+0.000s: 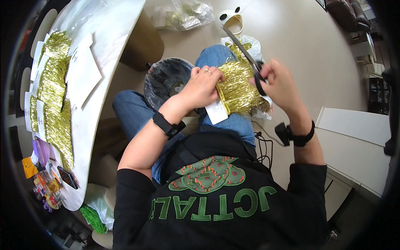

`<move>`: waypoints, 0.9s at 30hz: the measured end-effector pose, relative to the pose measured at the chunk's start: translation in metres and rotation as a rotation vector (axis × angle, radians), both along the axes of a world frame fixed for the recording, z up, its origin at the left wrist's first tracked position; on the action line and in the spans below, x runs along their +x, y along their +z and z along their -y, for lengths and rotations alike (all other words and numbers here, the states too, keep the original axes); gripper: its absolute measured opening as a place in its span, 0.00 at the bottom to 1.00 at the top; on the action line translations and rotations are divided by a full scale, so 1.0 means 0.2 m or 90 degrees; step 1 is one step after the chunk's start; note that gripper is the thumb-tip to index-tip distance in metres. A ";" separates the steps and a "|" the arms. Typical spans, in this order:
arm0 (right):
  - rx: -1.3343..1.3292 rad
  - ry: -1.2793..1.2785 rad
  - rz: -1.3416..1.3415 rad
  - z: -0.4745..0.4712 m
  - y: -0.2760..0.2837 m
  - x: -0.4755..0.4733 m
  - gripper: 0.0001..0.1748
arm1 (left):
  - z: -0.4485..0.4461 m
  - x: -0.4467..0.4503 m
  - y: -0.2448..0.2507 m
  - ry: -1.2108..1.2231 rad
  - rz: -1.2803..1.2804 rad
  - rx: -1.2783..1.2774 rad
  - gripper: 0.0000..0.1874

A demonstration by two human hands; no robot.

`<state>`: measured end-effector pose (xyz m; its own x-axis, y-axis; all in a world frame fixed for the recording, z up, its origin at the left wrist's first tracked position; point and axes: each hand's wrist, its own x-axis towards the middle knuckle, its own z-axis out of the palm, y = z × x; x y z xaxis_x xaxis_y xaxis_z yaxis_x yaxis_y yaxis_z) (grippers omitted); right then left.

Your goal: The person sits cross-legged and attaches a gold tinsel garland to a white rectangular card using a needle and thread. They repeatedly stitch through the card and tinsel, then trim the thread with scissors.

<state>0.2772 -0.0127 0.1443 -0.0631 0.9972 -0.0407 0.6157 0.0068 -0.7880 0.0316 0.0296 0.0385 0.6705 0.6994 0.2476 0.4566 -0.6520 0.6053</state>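
Note:
Gold tinsel fringe [239,84] lies across my right thigh, its strands spread out from a braided header band. My left hand [203,84] grips the header end of the fringe, fingers curled over the band. A white card [216,112] bearing print sticks out below that hand. Held in my right hand [276,82] are long scissors with black handles [258,79]. Their blades point up and away, over the far end of the fringe, and look nearly closed. Motion blurs the right hand a little.
A lined waste bin [168,67] stands between my knees. On the white table [93,103] at left lie several carded gold fringes [53,84], white cards [82,73] and a phone [67,177]. Plastic bags [184,15] and a white animal-like object [230,20] rest on the floor.

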 end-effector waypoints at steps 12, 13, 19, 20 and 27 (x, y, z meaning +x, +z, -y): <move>-0.017 -0.142 -0.086 0.20 -0.57 0.03 0.22 | 0.01 0.08 -0.01 -0.048 -0.117 0.133 0.12; -0.026 -0.134 -0.046 0.20 -0.56 0.03 0.22 | 0.03 0.09 -0.01 -0.050 -0.121 0.156 0.12; -0.055 -0.072 0.073 0.21 -0.53 0.02 0.21 | 0.08 0.11 -0.02 -0.216 -0.144 0.137 0.12; -0.056 -0.073 0.079 0.21 -0.53 0.03 0.21 | 0.08 0.11 -0.03 -0.229 -0.144 0.135 0.11; -0.014 -0.092 -0.062 0.24 -0.56 0.06 0.19 | 0.05 0.13 -0.05 -0.284 0.041 -0.002 0.14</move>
<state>0.2892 -0.0602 0.0317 0.0763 0.9951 -0.0636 0.5297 -0.0945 -0.8429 0.0572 0.0191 0.0288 0.8898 0.3466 0.2967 0.0928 -0.7742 0.6261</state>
